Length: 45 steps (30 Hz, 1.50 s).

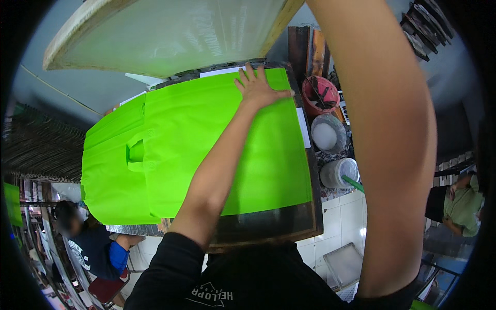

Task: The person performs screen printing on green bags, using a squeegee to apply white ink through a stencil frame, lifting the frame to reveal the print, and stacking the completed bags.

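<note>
The bright green non-woven fabric bag [206, 150] was laid flat on the dark printing tabletop [310, 206], pressed near its far corner by the left hand [257, 89], grip open, fingers spread. The right hand's grip could not be told (arm raised beyond view). Wrinkles were best smoothed outward under the wooden-framed mesh screen [165, 31].

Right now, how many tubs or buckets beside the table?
3, stacked along the table's right edge: red bucket farthest, grey tub in the middle, white tub nearest. The raised arm may hide more.
</note>
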Motion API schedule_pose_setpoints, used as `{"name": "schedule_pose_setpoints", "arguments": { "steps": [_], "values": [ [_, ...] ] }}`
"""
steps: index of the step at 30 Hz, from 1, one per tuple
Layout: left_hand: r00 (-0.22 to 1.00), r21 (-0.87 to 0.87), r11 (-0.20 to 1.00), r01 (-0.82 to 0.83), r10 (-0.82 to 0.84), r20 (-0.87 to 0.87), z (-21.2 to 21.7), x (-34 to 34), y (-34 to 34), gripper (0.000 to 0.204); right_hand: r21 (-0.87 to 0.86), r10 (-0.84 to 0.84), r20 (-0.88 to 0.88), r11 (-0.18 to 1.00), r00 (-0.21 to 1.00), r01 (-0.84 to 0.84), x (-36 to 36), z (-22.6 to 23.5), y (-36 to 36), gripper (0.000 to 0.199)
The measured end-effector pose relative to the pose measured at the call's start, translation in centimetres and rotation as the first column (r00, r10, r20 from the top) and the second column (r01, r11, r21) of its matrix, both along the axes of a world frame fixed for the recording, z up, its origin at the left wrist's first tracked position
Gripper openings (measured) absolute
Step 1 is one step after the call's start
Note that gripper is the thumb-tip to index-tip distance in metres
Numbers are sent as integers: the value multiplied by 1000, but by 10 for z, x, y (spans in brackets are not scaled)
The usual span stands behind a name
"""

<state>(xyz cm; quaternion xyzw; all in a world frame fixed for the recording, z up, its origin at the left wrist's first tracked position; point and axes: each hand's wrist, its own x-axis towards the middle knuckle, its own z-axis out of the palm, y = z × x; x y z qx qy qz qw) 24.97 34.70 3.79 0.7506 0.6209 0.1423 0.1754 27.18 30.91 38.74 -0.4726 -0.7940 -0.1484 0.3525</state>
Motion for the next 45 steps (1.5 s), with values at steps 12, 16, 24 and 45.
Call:
{"name": "schedule_pose_setpoints", "arguments": {
  "steps": [12,16,24,45],
  "values": [
    [227,-259,965,-36,260,938,82,-225,-296,34,-324,55,-185,939,981,-114,-6,-170,-183,23],
    [-23,-590,793,152,600,800,16,-230,-347,23,-365,61,-283,916,957,-166,-4,-221,-175,27],
    [-415,-709,623,331,771,483,-18,-224,-361,41,-174,237,-286,940,928,-294,-12,-303,-19,28],
    [371,-343,873,-347,464,805,-45,-298,-381,35,-457,-2,220,883,976,105,-56,-319,105,61]
  ]
}}
